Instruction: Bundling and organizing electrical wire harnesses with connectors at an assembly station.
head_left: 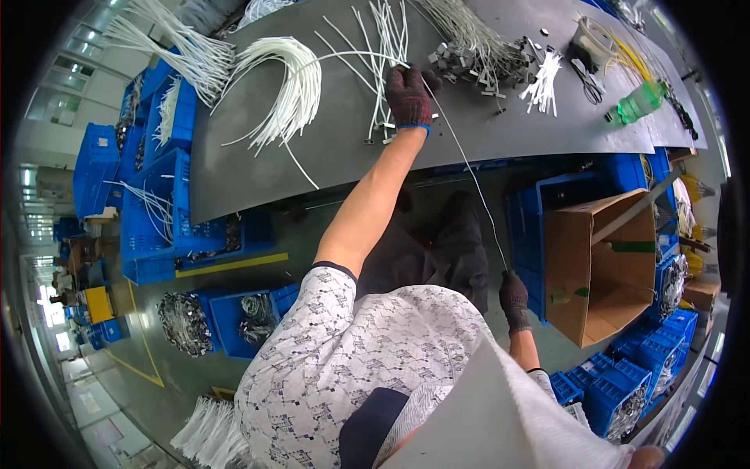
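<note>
Left edge: blue plastic crates (98, 168), some holding thin white tubes.
Table, far left: a loose, straight bundle of white tubes (187, 59), overhanging the edge.
Surface: a dark grey tabletop (226, 168).
Beside the bundle: a curved sheaf of thin white tubes (301, 78), bowed into an arch on the tabletop.
Strand: one long white tube (351, 53), reaching from the curved sheaf to the left hand.
Left hand (408, 95): in a dark knitted glove with blue cuff, above the tabletop — fingers drawn together on the long white tube; exact fingertip contact hidden.
Wire: a thin grey wire (488, 212), running from the left hand down past the table edge to the right hand.
Behind the wire: a spread of grey wires with small dark blocks (473, 62), lying on the tabletop.
Right hand (514, 299): dark-gloved, low beside the crates — closed around the wire's lower end; individual fingers cannot be told apart.
Right of the wires: a small cluster of short white strips (543, 82).
Below the table: an open brown cardboard box (574, 273).
Far right: a green plastic bottle (641, 102), lying tilted on the tabletop.
</note>
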Available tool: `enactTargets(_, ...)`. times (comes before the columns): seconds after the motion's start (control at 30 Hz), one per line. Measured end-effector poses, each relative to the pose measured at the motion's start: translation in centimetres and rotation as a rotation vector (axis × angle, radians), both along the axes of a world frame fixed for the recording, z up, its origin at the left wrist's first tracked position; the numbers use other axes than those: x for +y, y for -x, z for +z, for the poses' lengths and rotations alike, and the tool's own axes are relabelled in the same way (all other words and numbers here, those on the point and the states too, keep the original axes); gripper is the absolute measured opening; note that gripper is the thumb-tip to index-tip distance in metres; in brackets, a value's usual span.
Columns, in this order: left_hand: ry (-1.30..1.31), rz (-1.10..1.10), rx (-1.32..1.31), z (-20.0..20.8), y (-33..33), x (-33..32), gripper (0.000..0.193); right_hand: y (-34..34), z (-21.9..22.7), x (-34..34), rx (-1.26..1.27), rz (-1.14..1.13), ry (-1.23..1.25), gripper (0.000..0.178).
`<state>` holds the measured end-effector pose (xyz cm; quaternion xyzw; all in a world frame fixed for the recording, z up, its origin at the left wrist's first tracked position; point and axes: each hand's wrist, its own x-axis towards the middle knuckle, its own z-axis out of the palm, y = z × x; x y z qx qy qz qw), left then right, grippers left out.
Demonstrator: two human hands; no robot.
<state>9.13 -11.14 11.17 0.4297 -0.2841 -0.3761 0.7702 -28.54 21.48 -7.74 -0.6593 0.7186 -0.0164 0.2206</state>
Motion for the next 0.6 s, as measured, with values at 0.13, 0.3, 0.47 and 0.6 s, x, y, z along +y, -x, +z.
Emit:
enactTargets(0.13,-0.061,-0.094,0.016,-2.2,-0.2,1.6,0.006,-0.6,-0.5,0.8,-0.071,0.02,0.036,0.018)
enactTargets(0.3,-0.147,-0.03,0.106,-2.8,-0.6,1.3,0.011,1.3,-0.9,3.1,0.047,0.013,-0.132,0.02)
enactTargets(0.47,-0.214,-0.336,0.008,-5.7,-0.1,1.8,0.016,1.3,0.3,4.4,-0.007,-0.065,-0.088,0.022)
enactTargets(0.6,-0.363,-0.591,-0.292,-8.1,1.7,5.9,0.016,2.4,-0.7,5.6,0.019,-0.007,-0.14,0.022)
